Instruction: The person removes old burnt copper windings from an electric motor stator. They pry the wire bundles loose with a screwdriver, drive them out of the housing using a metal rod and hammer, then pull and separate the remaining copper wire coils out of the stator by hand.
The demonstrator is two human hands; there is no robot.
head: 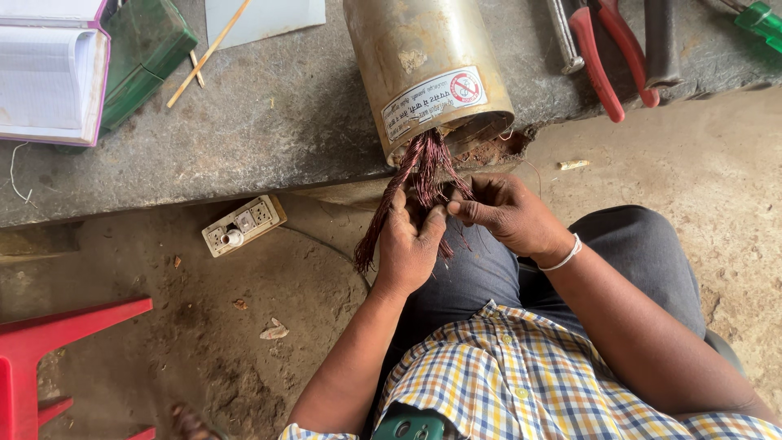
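A dull metal cylinder (423, 69) with a white label lies on a grey stone slab (269, 122), its open end over the edge. A bundle of reddish copper wires (423, 167) hangs out of that end. My left hand (411, 244) grips part of the bundle, with a long strand trailing down to its left. My right hand (509, 216), a white band on its wrist, pinches wires of the same bundle just to the right. Both hands sit over my lap in grey trousers.
Red-handled pliers (607, 53) and other tools lie on the slab at top right. An open book (49, 73), a green box (147, 49) and thin sticks are at top left. A switch-and-socket board (244, 224) lies on the dirt floor. A red plastic stool (49, 358) stands bottom left.
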